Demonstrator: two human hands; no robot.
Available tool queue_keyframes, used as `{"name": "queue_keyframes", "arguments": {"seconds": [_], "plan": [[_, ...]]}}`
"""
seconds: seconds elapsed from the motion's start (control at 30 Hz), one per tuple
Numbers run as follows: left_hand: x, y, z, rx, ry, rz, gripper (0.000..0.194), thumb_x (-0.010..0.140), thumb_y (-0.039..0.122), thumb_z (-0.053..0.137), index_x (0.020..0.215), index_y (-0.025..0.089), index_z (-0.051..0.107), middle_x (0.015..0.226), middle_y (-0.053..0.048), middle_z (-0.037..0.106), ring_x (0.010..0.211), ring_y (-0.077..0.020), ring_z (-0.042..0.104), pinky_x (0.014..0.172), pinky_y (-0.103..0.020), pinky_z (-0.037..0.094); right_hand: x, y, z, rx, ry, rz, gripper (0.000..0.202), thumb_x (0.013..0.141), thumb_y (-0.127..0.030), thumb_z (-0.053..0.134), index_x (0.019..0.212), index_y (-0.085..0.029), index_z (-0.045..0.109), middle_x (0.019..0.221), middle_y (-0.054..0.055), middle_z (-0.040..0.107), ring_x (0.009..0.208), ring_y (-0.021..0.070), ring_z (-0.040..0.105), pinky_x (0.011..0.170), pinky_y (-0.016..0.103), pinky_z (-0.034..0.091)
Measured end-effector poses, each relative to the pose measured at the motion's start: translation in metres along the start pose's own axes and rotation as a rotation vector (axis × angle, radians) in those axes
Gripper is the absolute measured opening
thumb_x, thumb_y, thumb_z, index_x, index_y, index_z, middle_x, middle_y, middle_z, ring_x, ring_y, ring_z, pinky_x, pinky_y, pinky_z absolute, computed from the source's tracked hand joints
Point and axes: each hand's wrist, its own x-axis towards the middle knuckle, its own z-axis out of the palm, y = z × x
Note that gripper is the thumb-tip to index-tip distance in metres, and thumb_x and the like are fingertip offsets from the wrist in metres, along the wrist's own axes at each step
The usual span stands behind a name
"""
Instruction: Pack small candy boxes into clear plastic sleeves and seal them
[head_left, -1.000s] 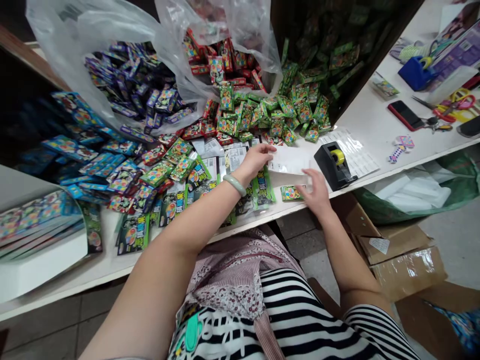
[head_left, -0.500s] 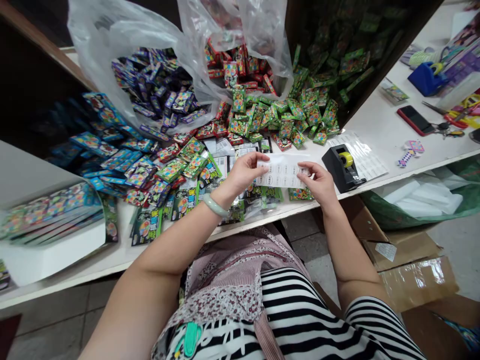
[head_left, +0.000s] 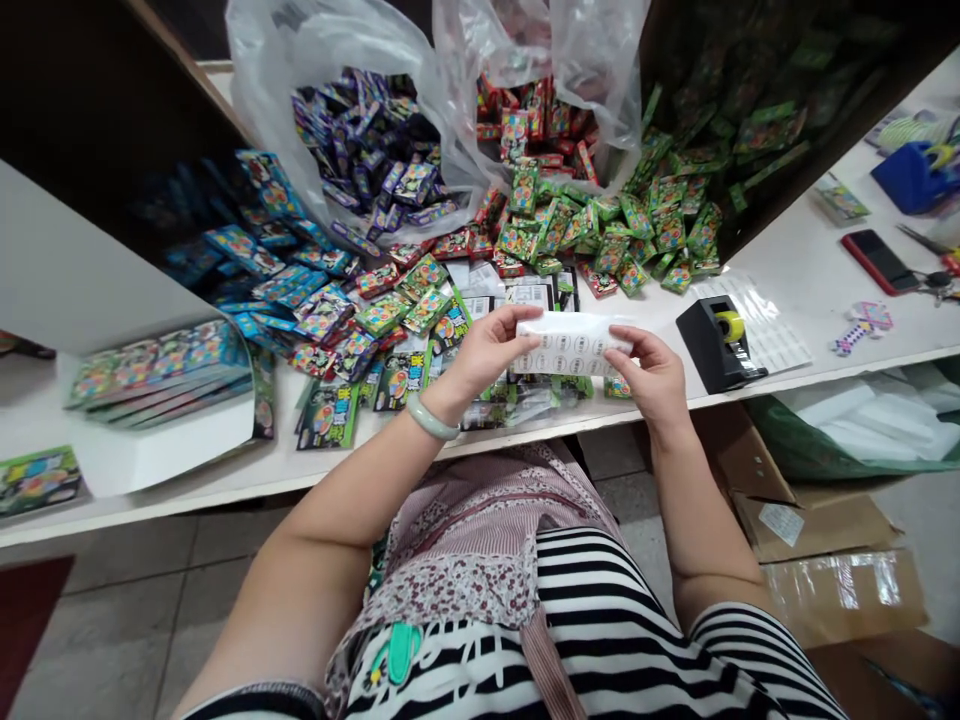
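Note:
Between my two hands a sheet of round seal stickers [head_left: 568,352] is stretched out above the table's front edge. My left hand [head_left: 495,350] pinches its left end between thumb and fingers. The right end is gripped the same way by my right hand [head_left: 646,368]. Beneath the sheet lie flat printed packets [head_left: 491,408], partly covered by it and by my left hand. A black tape dispenser [head_left: 721,345] with yellow tape stands just right of my right hand. More sticker sheets [head_left: 776,325] lie behind the dispenser.
Small green boxes [head_left: 611,245] are heaped behind my hands, with blue boxes [head_left: 289,285] to the left. Plastic bags hold purple boxes [head_left: 375,150] and red boxes [head_left: 555,115]. A white carton [head_left: 172,440] stands left; a phone [head_left: 877,262] lies right. Cardboard boxes [head_left: 817,530] sit below.
The view has swung left, so the table's things appear farther right. Both hands still hold the sticker sheet, whose upper edge now looks more curled.

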Motion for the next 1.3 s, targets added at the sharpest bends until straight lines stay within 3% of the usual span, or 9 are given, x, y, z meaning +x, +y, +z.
{"name": "queue_keyframes", "arguments": {"seconds": [0.13, 0.33, 0.47, 0.53, 0.63, 0.77, 0.93, 1.17, 1.3], "plan": [[-0.016, 0.008, 0.000, 0.271, 0.075, 0.119, 0.031, 0.080, 0.022, 0.068, 0.111, 0.017, 0.069, 0.106, -0.007, 0.070, 0.095, -0.0175, 0.064, 0.087, -0.032, 0.052, -0.007, -0.011, -0.001, -0.129, -0.023, -0.048, 0.042, 0.075, -0.039, 0.077, 0.114, -0.023, 0.073, 0.106, 0.005, 0.074, 0.083, 0.0195, 0.061, 0.084, 0.039, 0.053], [-0.041, 0.020, -0.012, 0.592, 0.183, 0.293, 0.009, 0.086, 0.023, 0.065, 0.088, 0.023, 0.073, 0.088, -0.004, 0.061, 0.093, -0.0191, 0.058, 0.095, -0.036, 0.048, -0.018, -0.038, 0.003, -0.337, -0.070, -0.215, 0.013, 0.084, -0.035, 0.068, 0.090, -0.025, 0.076, 0.083, 0.004, 0.070, 0.080, 0.0221, 0.061, 0.082, 0.041, 0.052], [-0.050, 0.020, -0.015, 0.363, 0.155, 0.247, 0.008, 0.082, 0.029, 0.070, 0.081, 0.021, 0.068, 0.112, -0.005, 0.061, 0.113, -0.0218, 0.057, 0.104, -0.039, 0.045, -0.020, -0.040, 0.012, -0.248, -0.090, -0.214, 0.019, 0.087, -0.042, 0.066, 0.082, -0.025, 0.071, 0.095, 0.007, 0.066, 0.095, 0.0246, 0.063, 0.084, 0.041, 0.052], [-0.054, 0.017, -0.013, 0.147, 0.116, 0.095, 0.014, 0.085, 0.035, 0.067, 0.084, 0.021, 0.063, 0.109, -0.005, 0.065, 0.103, -0.0201, 0.062, 0.092, -0.036, 0.052, -0.021, -0.039, 0.019, -0.112, -0.128, -0.132, 0.025, 0.087, -0.048, 0.065, 0.083, -0.024, 0.067, 0.097, 0.006, 0.065, 0.090, 0.0224, 0.064, 0.074, 0.036, 0.054], [-0.058, 0.013, -0.006, -0.052, 0.135, -0.064, 0.023, 0.078, 0.039, 0.072, 0.090, 0.022, 0.061, 0.087, -0.002, 0.067, 0.079, -0.0155, 0.063, 0.073, -0.029, 0.053, -0.026, -0.037, 0.031, 0.069, -0.142, 0.005, 0.025, 0.086, -0.050, 0.067, 0.089, -0.025, 0.065, 0.083, 0.001, 0.066, 0.071, 0.0171, 0.061, 0.061, 0.029, 0.051], [-0.059, 0.011, -0.002, -0.101, 0.241, -0.033, 0.028, 0.065, 0.035, 0.080, 0.076, 0.020, 0.060, 0.072, 0.002, 0.061, 0.068, -0.0105, 0.056, 0.065, -0.023, 0.048, -0.032, -0.036, 0.035, 0.103, -0.088, 0.002, 0.023, 0.083, -0.046, 0.074, 0.088, -0.025, 0.066, 0.079, 0.000, 0.067, 0.069, 0.0163, 0.061, 0.063, 0.029, 0.051], [-0.059, 0.008, 0.000, -0.120, 0.288, -0.105, 0.033, 0.064, 0.044, 0.080, 0.067, 0.019, 0.059, 0.063, 0.003, 0.058, 0.059, -0.0086, 0.049, 0.056, -0.022, 0.041, -0.036, -0.035, 0.028, -0.053, -0.045, -0.085, 0.024, 0.088, -0.045, 0.069, 0.079, -0.024, 0.063, 0.071, -0.001, 0.064, 0.065, 0.0159, 0.057, 0.060, 0.030, 0.047], [-0.059, 0.007, -0.001, -0.107, 0.308, -0.069, 0.030, 0.058, 0.039, 0.084, 0.071, 0.020, 0.065, 0.072, 0.002, 0.065, 0.068, -0.0111, 0.058, 0.067, -0.025, 0.049, -0.032, -0.033, 0.031, 0.073, -0.090, -0.052, 0.020, 0.083, -0.043, 0.073, 0.085, -0.024, 0.067, 0.079, 0.000, 0.067, 0.071, 0.0167, 0.063, 0.066, 0.030, 0.053], [-0.060, 0.009, -0.001, -0.158, 0.315, -0.121, 0.026, 0.057, 0.034, 0.084, 0.069, 0.020, 0.065, 0.067, 0.004, 0.063, 0.062, -0.0093, 0.055, 0.062, -0.023, 0.046, -0.030, -0.037, 0.033, 0.110, -0.079, -0.009, 0.023, 0.079, -0.045, 0.077, 0.080, -0.024, 0.066, 0.072, -0.002, 0.065, 0.063, 0.0147, 0.059, 0.057, 0.027, 0.050]]}}
